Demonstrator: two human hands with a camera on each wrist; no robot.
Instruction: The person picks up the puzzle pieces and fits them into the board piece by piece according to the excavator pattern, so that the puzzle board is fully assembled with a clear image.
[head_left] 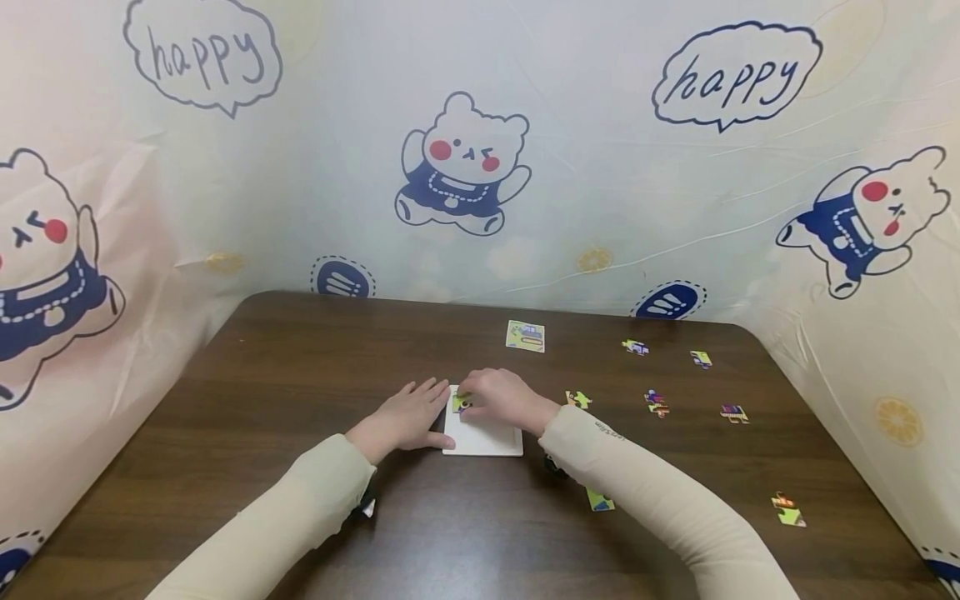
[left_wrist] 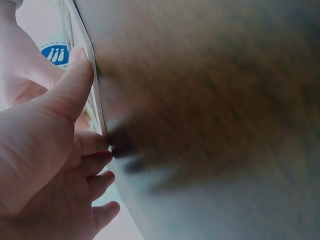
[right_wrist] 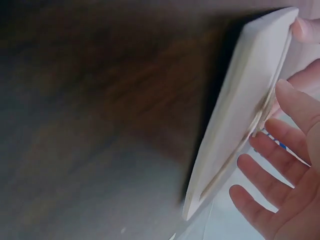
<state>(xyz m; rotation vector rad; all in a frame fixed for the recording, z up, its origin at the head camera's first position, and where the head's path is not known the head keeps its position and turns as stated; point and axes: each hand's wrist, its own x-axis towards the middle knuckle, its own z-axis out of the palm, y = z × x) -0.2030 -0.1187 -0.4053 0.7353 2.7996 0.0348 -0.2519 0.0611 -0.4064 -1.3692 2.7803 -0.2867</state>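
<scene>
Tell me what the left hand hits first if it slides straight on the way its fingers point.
Probably the right hand, over the white puzzle tray: the left hand points up and right along the tray's left edge. Depth unclear.

The word "happy" is written by hand inside a speech bubble (head_left: 202,54) printed on the backdrop (head_left: 600,167) at the upper left of the frame, and again inside a second bubble (head_left: 737,77) at the upper right. Nothing else can be read.
</scene>
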